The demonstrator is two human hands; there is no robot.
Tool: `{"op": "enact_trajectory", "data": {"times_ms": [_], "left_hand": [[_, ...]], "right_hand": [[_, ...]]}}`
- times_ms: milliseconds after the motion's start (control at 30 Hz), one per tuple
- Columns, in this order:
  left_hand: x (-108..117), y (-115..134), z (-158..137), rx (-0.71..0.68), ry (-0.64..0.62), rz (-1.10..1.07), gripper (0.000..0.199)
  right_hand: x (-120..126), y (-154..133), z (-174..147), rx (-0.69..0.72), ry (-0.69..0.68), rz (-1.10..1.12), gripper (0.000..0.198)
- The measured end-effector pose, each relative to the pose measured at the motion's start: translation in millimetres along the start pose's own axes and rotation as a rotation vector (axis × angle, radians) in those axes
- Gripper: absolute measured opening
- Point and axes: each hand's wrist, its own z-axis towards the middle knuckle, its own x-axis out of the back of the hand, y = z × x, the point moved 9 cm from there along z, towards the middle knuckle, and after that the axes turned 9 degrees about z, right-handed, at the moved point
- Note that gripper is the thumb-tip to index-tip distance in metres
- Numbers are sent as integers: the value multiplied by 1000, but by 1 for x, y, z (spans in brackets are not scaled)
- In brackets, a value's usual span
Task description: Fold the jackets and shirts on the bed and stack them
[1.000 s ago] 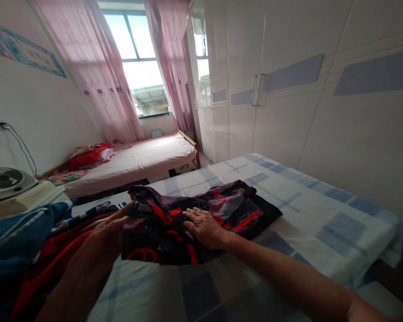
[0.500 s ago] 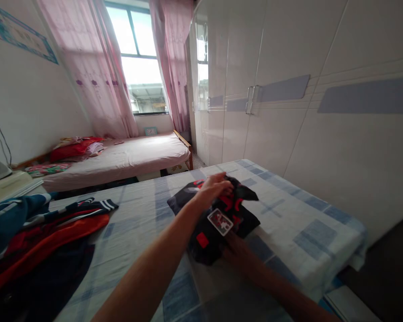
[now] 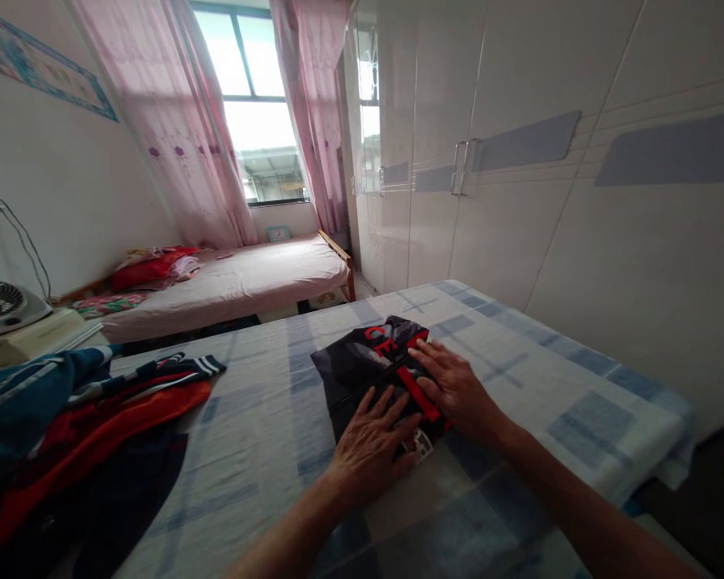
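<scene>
A black garment [image 3: 353,362] with red letters and a white-edged patch lies folded into a compact bundle on the bed with the checked sheet. My left hand [image 3: 377,438] rests on its near left part, fingers spread and palm down, partly covering the patch. On the garment's right side lies my right hand [image 3: 452,382], its fingers stretched out over the red lettering. Neither hand grips the cloth. What kind of garment it is, I cannot tell from the folded shape.
Several loose clothes [image 3: 121,418] in blue, red, orange and navy lie heaped at the left. The blue-and-white checked sheet [image 3: 555,354] spreads under everything. Beyond stands a second bed [image 3: 259,269] with a pink sheet. A white wardrobe [image 3: 519,233] lines the right, a fan [image 3: 3,305] the far left.
The garment's right part has been folded inward, making the bundle narrower. My left hand has come down from its far side to the near left; my right hand has moved onto the right side.
</scene>
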Motion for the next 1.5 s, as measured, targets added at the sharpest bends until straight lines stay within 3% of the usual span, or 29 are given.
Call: {"op": "enact_trajectory", "data": {"times_ms": [100,167,233,333,400,533,733,900,1033,1133,1233,1300,1400,1500], "left_hand": [[-1,2,3,-23,-16,-79,45],[13,-10,5,0,26,-190,36],[36,-48,4,194,179,-334,32],[52,-132,-18,713,434,-590,37],[41,-169,-28,919,438,-731,45],[9,-196,-25,1011,289,-966,54],[-8,-200,-20,1000,223,-1194,36],[14,-193,-40,983,279,-1305,30],[33,-159,-73,978,346,-1381,30],[21,-130,-101,1023,304,-1418,28],[10,-124,-130,1109,184,-1125,33],[29,-133,-137,1081,249,-797,39],[69,-125,-115,840,376,-473,39],[79,-91,-71,491,301,-218,41]], "right_hand": [[-43,32,7,-52,-170,-49,50],[-45,51,6,-105,-159,-36,51],[-31,72,2,-215,-89,-36,54],[-13,104,-11,-445,-59,-17,66],[-12,113,-16,-518,-105,61,71],[-13,106,-8,-518,-154,233,62],[-24,100,8,-572,-284,427,31],[-21,88,43,-536,-374,572,23],[0,62,102,-361,-391,424,23],[2,44,135,-209,-380,215,24],[-6,34,145,-153,-288,57,34],[-7,24,140,-132,-182,16,41],[-3,-1,127,-67,-40,26,44],[-13,-28,113,-3,0,81,45]]}}
